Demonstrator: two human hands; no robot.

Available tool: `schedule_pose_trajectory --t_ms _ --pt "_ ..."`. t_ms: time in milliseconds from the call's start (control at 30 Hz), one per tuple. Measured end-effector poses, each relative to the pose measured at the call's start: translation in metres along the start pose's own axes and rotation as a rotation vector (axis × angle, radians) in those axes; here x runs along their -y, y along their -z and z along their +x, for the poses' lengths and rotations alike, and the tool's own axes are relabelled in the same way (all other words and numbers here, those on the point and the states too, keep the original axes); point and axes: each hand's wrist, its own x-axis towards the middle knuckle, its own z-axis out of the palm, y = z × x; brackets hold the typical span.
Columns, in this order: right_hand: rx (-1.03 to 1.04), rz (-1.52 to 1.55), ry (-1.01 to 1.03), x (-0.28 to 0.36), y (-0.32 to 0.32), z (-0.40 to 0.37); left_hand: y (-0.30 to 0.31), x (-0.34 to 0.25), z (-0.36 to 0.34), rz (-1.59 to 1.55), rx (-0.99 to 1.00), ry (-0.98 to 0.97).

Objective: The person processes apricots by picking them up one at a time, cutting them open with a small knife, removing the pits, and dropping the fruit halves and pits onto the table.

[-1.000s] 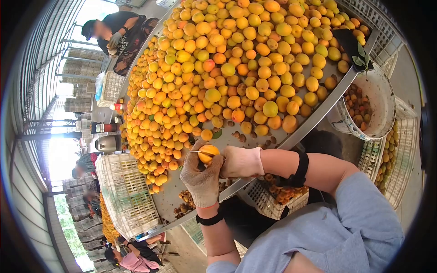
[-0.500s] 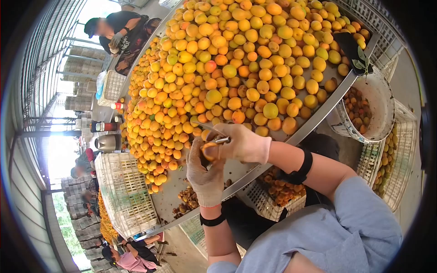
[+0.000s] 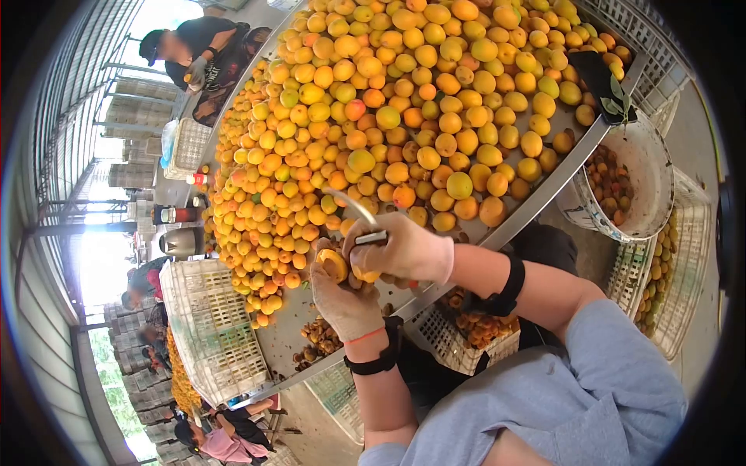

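Note:
Both my hands wear pale work gloves and meet over the near edge of a metal table (image 3: 284, 339). My left hand (image 3: 342, 303) is closed around an apricot half (image 3: 332, 266), its orange cut face showing. In my right hand (image 3: 408, 247) is a knife (image 3: 359, 208), its curved blade pointing up and away from the fruit. The same hand's fingers touch a second apricot piece (image 3: 365, 274) beside the first. Beyond my hands lies a large heap of whole apricots (image 3: 342, 116). Brown pits (image 3: 320, 335) are piled near my left wrist.
A white bucket (image 3: 653, 182) holding dark fruit stands right of the table. A crate of apricot halves (image 3: 474, 342) sits below the edge. Another plastic crate (image 3: 214, 322) stands left. A black flat object (image 3: 594, 85) lies at the table corner. Co-workers (image 3: 198, 50) sit along the left.
The apricot now shows as two parted pieces with an open cut face. My right hand has turned, lifting the knife blade away from the fruit.

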Motion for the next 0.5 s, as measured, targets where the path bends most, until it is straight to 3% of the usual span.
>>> schedule_pose_trajectory --t_ms 67,100,133,200,267,333,367,433,500 --pt "0.108 0.081 -0.229 0.014 0.015 -0.002 0.020 -0.003 0.012 -0.358 0.536 0.139" --pt "0.164 -0.026 -0.250 0.022 0.016 -0.006 0.006 -0.007 0.000 -0.243 0.202 0.130" --pt "0.168 -0.029 -0.251 0.010 0.020 -0.005 0.008 -0.008 0.000 -0.245 0.199 0.126" --pt "0.441 -0.575 0.365 -0.026 0.029 0.003 0.013 -0.011 0.000 -0.134 0.184 0.122" --pt "0.333 -0.605 0.408 -0.019 0.033 0.004 0.014 -0.008 -0.002 -0.074 0.184 0.159" --pt "-0.150 0.004 0.017 0.024 0.025 -0.006 0.012 0.000 -0.005 0.041 0.192 0.226" --pt "-0.154 0.001 0.017 0.022 0.025 -0.004 0.005 0.003 -0.011 0.060 0.153 0.280" --pt "-0.321 0.487 0.186 0.015 0.025 -0.003 -0.006 0.013 -0.019 0.112 0.111 0.320" --pt "-0.378 0.490 0.210 0.019 0.019 -0.003 -0.017 0.014 -0.029 0.206 0.067 0.409"
